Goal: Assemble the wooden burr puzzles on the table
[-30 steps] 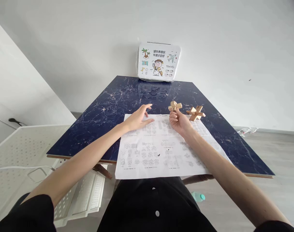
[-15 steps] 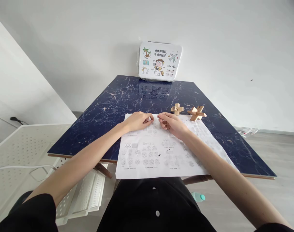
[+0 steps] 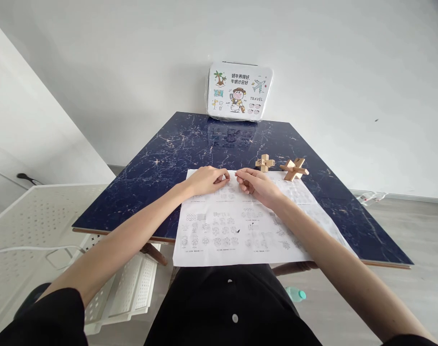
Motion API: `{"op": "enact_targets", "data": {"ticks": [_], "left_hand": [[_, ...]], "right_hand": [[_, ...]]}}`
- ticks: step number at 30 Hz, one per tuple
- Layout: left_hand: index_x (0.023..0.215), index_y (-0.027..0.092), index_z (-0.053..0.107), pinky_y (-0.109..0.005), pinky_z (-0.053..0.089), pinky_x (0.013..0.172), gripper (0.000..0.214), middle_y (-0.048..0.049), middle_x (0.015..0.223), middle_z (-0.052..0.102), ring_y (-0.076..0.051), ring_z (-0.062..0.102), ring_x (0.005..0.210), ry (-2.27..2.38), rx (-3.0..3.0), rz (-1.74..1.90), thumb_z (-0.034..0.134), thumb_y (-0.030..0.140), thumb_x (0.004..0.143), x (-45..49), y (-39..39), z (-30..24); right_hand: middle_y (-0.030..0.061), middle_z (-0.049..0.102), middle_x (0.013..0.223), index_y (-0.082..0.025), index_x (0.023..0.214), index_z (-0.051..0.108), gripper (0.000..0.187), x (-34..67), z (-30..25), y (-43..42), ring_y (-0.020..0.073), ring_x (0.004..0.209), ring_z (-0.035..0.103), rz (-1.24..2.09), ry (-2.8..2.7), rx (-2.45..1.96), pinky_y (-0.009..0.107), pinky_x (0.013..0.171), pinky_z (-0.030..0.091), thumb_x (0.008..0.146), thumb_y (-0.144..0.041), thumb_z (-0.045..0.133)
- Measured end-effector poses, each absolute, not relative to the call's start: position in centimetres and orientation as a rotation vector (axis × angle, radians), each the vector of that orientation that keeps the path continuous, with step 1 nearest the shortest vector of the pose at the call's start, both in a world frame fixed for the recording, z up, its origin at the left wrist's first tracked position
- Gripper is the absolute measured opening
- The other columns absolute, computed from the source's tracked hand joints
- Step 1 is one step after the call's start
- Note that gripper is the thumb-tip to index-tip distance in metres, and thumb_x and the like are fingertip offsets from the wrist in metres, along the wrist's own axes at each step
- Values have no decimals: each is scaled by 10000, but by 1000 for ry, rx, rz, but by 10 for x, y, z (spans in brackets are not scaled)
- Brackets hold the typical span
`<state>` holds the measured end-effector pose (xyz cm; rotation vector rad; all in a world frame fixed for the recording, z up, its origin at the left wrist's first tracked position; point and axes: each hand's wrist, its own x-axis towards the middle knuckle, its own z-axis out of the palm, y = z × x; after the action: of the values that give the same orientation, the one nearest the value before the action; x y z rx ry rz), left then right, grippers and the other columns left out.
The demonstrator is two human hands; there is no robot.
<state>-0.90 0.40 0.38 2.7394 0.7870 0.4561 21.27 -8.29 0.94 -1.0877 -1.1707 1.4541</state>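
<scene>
A large white sheet of paper [image 3: 226, 223], printed with rows of small figures, lies along the near edge of the dark blue table. Over its far edge my left hand [image 3: 209, 181] is curled, thumb and forefinger pinched together. Facing it across a narrow gap, my right hand [image 3: 255, 185] has its thumb against the forefinger and the other fingers bent in. Anything in either pinch is too small or hidden to make out. Just beyond my right hand sit a wooden interlocking puzzle [image 3: 264, 163] and, farther right, a second wooden puzzle [image 3: 294, 169] with crossed sticks.
A white case [image 3: 239, 91] with cartoon prints leans against the wall at the back of the blue marbled table [image 3: 150, 168]. White perforated shelving [image 3: 46, 211] with a white cable stands to the left. On the floor lie a bottle [image 3: 295, 294] and clear plastic [image 3: 371, 197].
</scene>
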Motion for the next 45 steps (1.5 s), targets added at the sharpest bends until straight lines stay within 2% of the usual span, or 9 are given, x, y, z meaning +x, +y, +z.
{"op": "enact_targets", "data": {"ticks": [35,45], "left_hand": [[1185,194,734,-289,387,634,308,-14,749,711,-153,632,644,789,2747,453,506,380,1093,-9,3,5],[1201,194,728,-297,403,637,323,-23,771,724,-152,626,635,793,2734,437,494,388,1092,-10,2,7]], "right_hand": [[-9,570,822,-227,848,652,415,214,7,-82,122,654,445,1453,-1184,-1081,346,613,317,833,-579,872],[-1,565,831,-231,836,653,371,215,6,-81,125,657,439,1459,-1191,-1073,352,616,324,875,-545,846]]}}
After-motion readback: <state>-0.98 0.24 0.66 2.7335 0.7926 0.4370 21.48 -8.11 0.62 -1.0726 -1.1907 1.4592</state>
